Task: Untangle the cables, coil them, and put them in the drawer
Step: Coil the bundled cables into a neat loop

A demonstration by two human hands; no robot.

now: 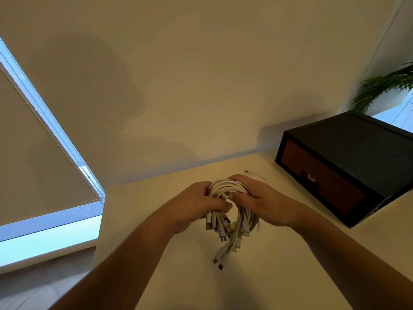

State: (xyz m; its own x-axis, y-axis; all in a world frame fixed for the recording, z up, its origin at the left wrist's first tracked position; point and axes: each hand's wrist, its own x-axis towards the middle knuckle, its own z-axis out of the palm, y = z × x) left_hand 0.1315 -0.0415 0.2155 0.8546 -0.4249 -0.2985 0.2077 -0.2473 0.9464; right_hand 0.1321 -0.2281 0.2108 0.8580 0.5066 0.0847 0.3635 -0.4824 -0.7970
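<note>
Gripping one bundle of white cables (225,193) at the centre of the frame, the left hand (196,204) and right hand (259,202) curl around its two sides (plug ends hang below). The drawer box (348,162) stands at right, closed, on the table (143,198).

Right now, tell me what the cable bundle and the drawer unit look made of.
Cable bundle: white plastic or rubbery jackets, smooth, with metal plug tips. Drawer unit: black matte casing, likely plastic or painted board; brown drawer front looks wood-toned, possibly laminate.
</note>
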